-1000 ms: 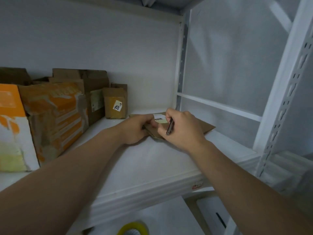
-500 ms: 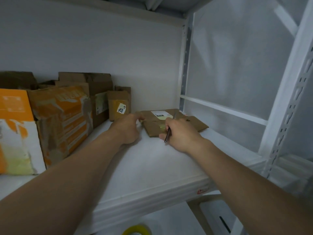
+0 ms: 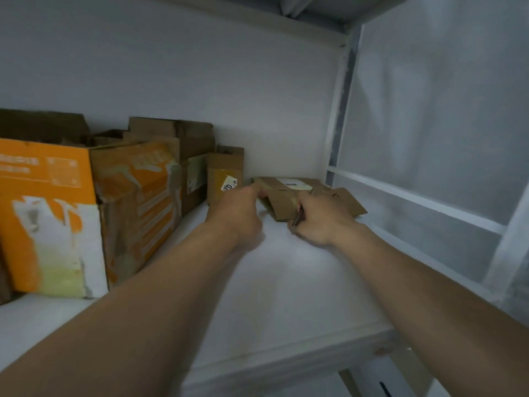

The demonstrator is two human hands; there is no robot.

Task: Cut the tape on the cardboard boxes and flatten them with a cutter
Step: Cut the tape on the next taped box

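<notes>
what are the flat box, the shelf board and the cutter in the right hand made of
Flat box: brown cardboard, matte, with creased flaps and a white label.
Shelf board: smooth white surface, maybe painted metal or laminate; the look leaves it open.
Cutter, gripped in the right hand: thin dark shaft with slight sheen, perhaps metal, too blurred to be sure.

on the shelf (image 3: 286, 287) a flat box (image 3: 283, 196) lies at the back right corner. a small box (image 3: 224, 179) stands just left of it, with larger boxes (image 3: 134, 196) in a row further left. the left hand (image 3: 236, 213) holds the flat box's left end; the right hand (image 3: 322, 222), with the cutter (image 3: 297, 219), is at its near edge.
</notes>
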